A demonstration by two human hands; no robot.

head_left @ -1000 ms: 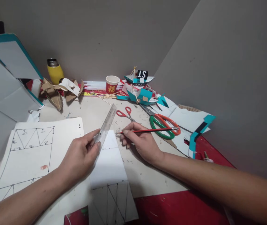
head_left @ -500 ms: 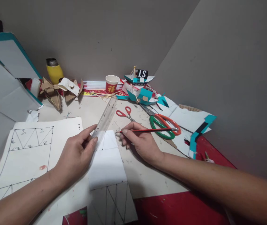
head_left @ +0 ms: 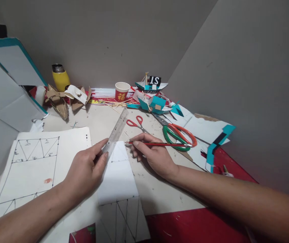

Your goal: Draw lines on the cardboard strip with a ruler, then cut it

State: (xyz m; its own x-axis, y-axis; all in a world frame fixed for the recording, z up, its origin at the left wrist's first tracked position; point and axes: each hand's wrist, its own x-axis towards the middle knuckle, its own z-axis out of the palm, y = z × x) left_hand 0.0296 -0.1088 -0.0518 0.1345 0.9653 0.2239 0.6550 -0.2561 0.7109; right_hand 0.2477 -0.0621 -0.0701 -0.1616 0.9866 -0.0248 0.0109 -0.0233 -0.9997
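My left hand [head_left: 90, 163] pinches the near end of a clear ruler [head_left: 117, 127] between thumb and fingers, over the far end of a white paper strip [head_left: 119, 182]. Dark ruled lines, some forming triangles, mark both ends of the strip. In my right hand [head_left: 153, 153] is a red and black pencil [head_left: 157, 144], its tip pointing left close to the strip's far edge. Whether the tip touches the paper I cannot tell. Left of my hands lies a larger sheet [head_left: 34, 177] with a similar pen drawing, partly hidden by my left forearm.
Small red-handled scissors [head_left: 133, 123] and large scissors with green and orange handles [head_left: 176, 136] lie beyond my right hand. Farther back stand a paper cup [head_left: 122, 91], a yellow bottle [head_left: 61, 79], cardboard boats [head_left: 58, 103] and a teal paper boat [head_left: 154, 104]. Cut cardboard [head_left: 200, 130] lies right.
The ruler has shifted slightly right and toward me with my left hand, covering more of the strip's far lines. The pencil's back end has dipped a little. The camera view has shifted slightly.
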